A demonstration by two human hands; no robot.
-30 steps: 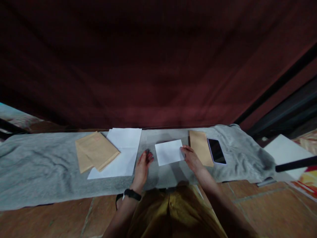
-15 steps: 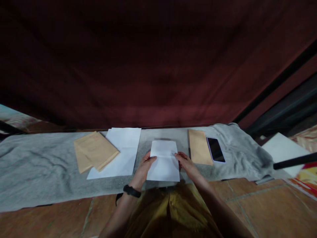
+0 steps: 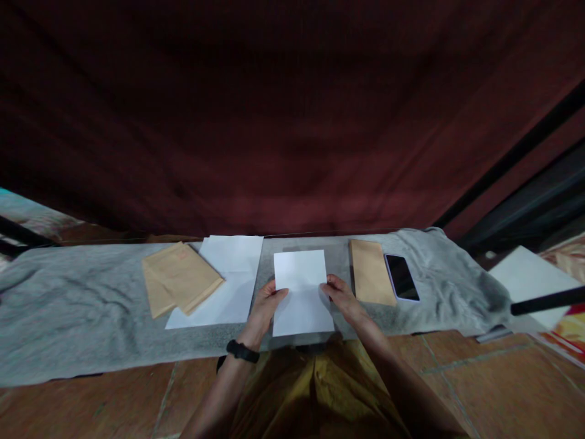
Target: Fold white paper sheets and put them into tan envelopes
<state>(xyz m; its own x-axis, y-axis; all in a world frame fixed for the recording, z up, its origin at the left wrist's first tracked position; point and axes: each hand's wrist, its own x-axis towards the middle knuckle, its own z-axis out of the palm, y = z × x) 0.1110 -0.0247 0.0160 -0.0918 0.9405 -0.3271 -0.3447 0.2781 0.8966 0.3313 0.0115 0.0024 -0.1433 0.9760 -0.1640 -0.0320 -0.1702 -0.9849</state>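
Observation:
A white sheet of paper point(image 3: 303, 311) with a faint crease across its middle is held between my two hands, above the grey cloth point(image 3: 109, 341). My left hand point(image 3: 265, 305) grips its left edge, thumb on top and fingers behind. On the opposite edge, my right hand point(image 3: 339, 294) pinches the paper the same way. Left of my hands lie larger white sheets point(image 3: 237, 262), partly covered by brown envelopes point(image 3: 185, 274). Another brown envelope point(image 3: 372, 274) rests just to the right of my right hand. Whatever is under the held sheet is hidden.
Beside the right envelope lies a phone point(image 3: 402, 277) with a dark screen and a pale purple edge. A dark red curtain point(image 3: 297, 152) hangs behind the cloth-covered surface. At the far right a dark bar point(image 3: 548, 300) crosses a white board point(image 3: 530, 277). Tiled floor point(image 3: 132, 396) shows in front.
The held sheet's upper half has flattened and its top edge sits a little farther up; the crease looks fainter. Both hands keep their grip. The whole view has shifted slightly.

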